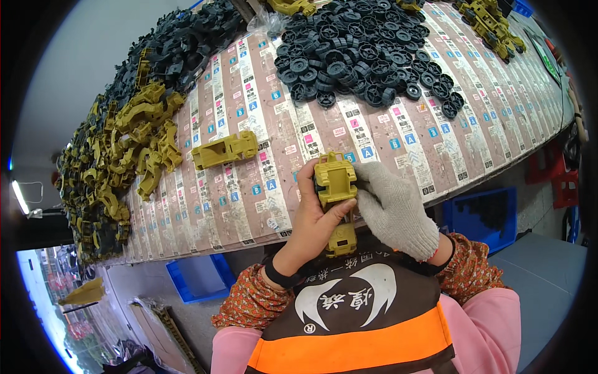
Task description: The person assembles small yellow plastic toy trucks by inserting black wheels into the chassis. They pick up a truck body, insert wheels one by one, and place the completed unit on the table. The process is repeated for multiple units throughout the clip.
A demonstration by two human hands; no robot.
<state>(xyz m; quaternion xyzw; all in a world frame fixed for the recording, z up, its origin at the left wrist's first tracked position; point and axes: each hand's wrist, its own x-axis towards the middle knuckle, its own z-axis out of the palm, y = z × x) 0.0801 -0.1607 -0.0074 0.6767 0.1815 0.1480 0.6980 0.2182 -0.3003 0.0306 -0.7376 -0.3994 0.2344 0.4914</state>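
A yellow plastic toy truck body (337, 177) is held up over the table's near edge, its boxy end upward and a narrower part pointing down toward my apron. My bare left hand (314, 215) is closed around its left side, thumb across the front. Dark plastic shows at its left edge. On the other side my right hand (395, 209), in a pale knitted glove, has curled fingers pressed against the truck body. Whatever sits between those fingertips is hidden. Another yellow truck body (225, 149) lies on the table to the left.
Black toy wheels (355, 53) lie heaped at the far middle. Yellow bodies (146, 124) and dark plastic parts (177, 43) pile up on the left. More yellow trucks (492, 28) stand far right. Below the table edge are blue bins (198, 277) and red stools (564, 187).
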